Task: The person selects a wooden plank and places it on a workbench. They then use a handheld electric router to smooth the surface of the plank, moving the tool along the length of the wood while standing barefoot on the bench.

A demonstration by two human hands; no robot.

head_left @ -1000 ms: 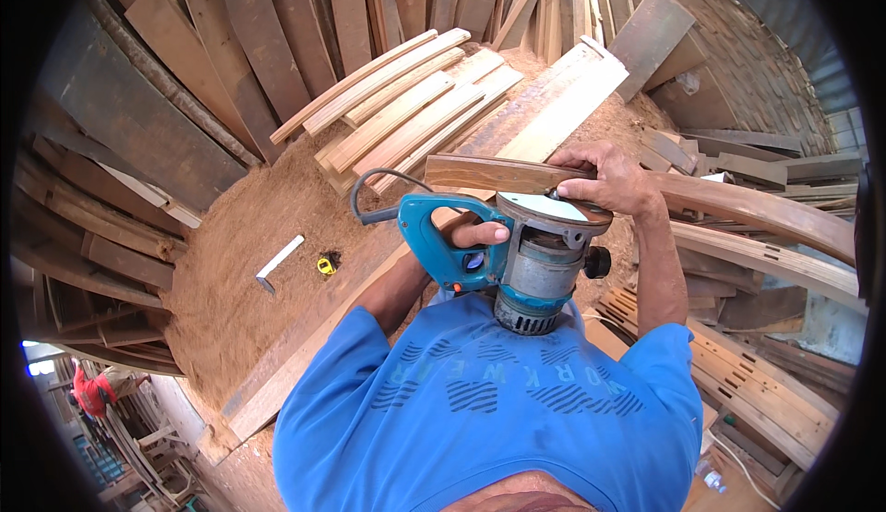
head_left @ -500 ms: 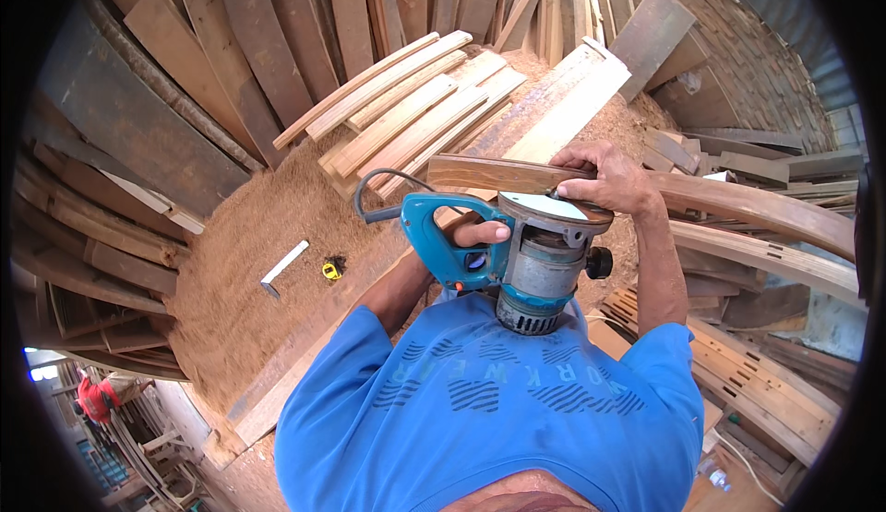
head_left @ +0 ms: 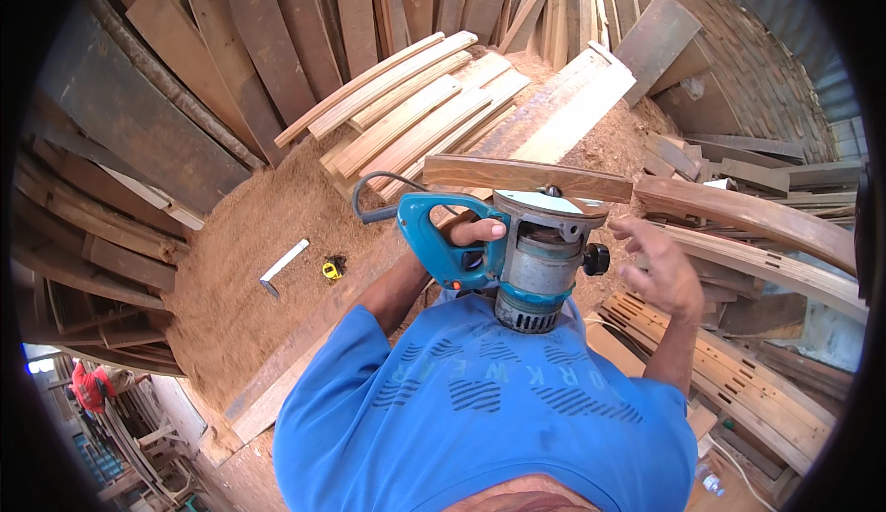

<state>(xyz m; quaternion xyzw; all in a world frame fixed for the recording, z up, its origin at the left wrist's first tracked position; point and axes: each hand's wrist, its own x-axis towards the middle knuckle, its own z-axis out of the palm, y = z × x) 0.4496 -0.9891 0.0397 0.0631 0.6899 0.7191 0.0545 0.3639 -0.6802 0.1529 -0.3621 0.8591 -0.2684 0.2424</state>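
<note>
A teal and grey router [head_left: 533,267] is held upside down against my blue shirt, its flat base and bit facing up and away from me. My left hand [head_left: 472,232] is closed around its teal handle, the thumb showing through the loop. Just right of the router's black knob, my right hand [head_left: 666,272] hangs in the air with its fingers apart, holding nothing. A brown wooden strip [head_left: 517,173] lies just beyond the base, by the router bit [head_left: 552,191]. Its right end is close to a longer curved brown rail [head_left: 748,214].
Sawdust covers the ground at left, where a square [head_left: 284,265] and a yellow tape measure [head_left: 333,268] lie. Cut wooden strips [head_left: 411,124] are stacked ahead. Slotted timbers [head_left: 729,373] lie at right. Planks [head_left: 268,41] lean all round. A person in red [head_left: 90,387] is far left.
My right hand has come off the router's base and the wooden strip, moving right and toward me with its fingers opening. My left hand keeps its hold on the router.
</note>
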